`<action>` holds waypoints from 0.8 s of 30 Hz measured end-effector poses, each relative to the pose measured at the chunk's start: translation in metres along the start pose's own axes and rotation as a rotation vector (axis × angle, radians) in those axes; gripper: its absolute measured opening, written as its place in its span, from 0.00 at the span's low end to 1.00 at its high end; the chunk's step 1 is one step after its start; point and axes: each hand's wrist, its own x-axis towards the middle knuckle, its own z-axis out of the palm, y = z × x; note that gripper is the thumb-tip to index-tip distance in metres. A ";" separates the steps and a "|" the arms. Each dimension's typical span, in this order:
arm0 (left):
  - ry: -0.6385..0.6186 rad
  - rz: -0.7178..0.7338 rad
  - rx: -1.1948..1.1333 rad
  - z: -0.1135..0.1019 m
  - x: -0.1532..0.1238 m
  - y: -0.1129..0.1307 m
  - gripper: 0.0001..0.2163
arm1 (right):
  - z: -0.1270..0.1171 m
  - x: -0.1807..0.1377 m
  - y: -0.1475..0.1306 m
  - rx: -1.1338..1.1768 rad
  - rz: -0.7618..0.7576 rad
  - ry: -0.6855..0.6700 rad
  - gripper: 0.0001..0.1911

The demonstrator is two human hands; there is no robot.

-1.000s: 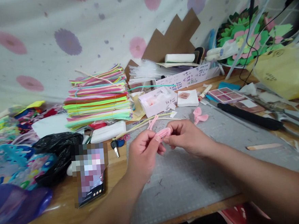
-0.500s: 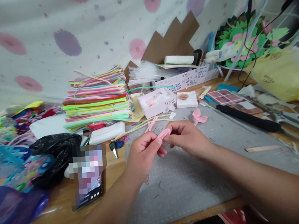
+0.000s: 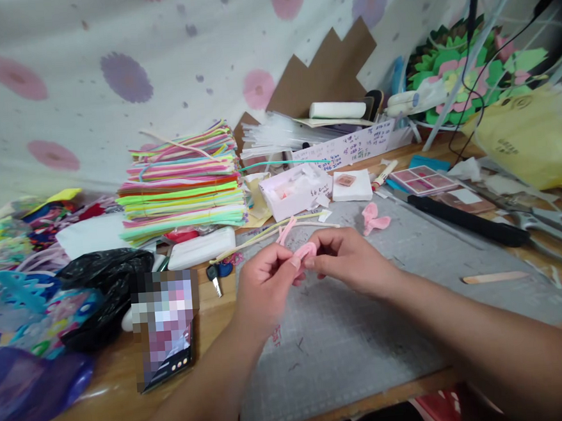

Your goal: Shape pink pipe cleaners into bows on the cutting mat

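My left hand [image 3: 266,287] and my right hand [image 3: 352,259] meet above a grey cutting mat [image 3: 365,307]. Between their pinched fingertips they hold a small pink fuzzy pipe cleaner piece [image 3: 304,252], bent into a short loop. Both hands are closed on it. A finished pink pipe cleaner bow [image 3: 373,218] lies on the mat just beyond my right hand. A loose pink pipe cleaner [image 3: 286,230] and pale yellow ones lie behind my hands.
A tall stack of coloured pipe cleaners [image 3: 183,185] stands at the back left. A phone [image 3: 167,334], a black bag [image 3: 104,287] and keys [image 3: 217,277] lie left. A small white box [image 3: 295,190], a palette [image 3: 423,179], a black ruler [image 3: 469,220], scissors [image 3: 546,221] and a wooden stick [image 3: 495,277] lie right.
My fingertips have drawn closer together and the pink piece looks shorter and more folded. The hands stay in about the same place above the mat.
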 end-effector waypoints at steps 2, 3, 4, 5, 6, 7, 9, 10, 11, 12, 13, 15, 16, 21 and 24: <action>-0.022 -0.002 -0.012 -0.001 0.001 -0.001 0.08 | 0.001 0.000 0.000 0.042 -0.007 0.021 0.05; -0.043 -0.001 -0.008 -0.002 0.001 -0.002 0.09 | 0.002 -0.001 -0.001 0.063 -0.004 0.029 0.06; -0.068 0.002 -0.002 -0.002 0.001 -0.002 0.09 | 0.003 -0.001 -0.002 0.082 0.003 0.030 0.06; -0.091 0.007 0.004 -0.002 0.001 -0.002 0.10 | 0.004 -0.001 -0.003 0.093 0.011 0.022 0.07; -0.107 0.013 0.013 -0.002 0.001 -0.002 0.10 | 0.004 -0.001 -0.005 0.093 0.018 0.015 0.07; -0.110 0.019 0.026 -0.002 0.000 -0.001 0.11 | 0.004 -0.002 -0.006 0.079 0.023 0.014 0.07; -0.084 0.033 0.076 -0.001 -0.001 0.000 0.11 | 0.004 -0.002 -0.009 0.024 0.030 0.027 0.07; -0.059 0.042 0.110 0.000 -0.002 0.000 0.11 | 0.003 -0.002 -0.009 -0.012 0.035 0.040 0.07; -0.030 0.054 0.148 0.001 -0.003 0.001 0.10 | 0.003 -0.002 -0.009 -0.054 0.041 0.054 0.07; 0.000 0.068 0.186 0.001 -0.004 0.001 0.09 | 0.003 -0.002 -0.009 -0.095 0.050 0.065 0.06; 0.027 0.082 0.224 0.002 -0.005 0.001 0.09 | 0.002 -0.002 -0.009 -0.130 0.061 0.074 0.06; 0.061 0.099 0.279 0.003 -0.007 0.001 0.08 | 0.002 -0.001 -0.008 -0.170 0.080 0.086 0.06; 0.063 0.097 0.287 0.003 -0.007 0.002 0.08 | 0.001 -0.001 -0.008 -0.173 0.084 0.086 0.06; -0.005 0.039 0.202 0.001 -0.004 0.003 0.09 | 0.000 0.000 -0.005 -0.072 0.052 0.072 0.06; -0.028 0.012 0.168 -0.001 -0.002 0.004 0.09 | 0.001 -0.001 -0.005 0.010 0.040 0.067 0.06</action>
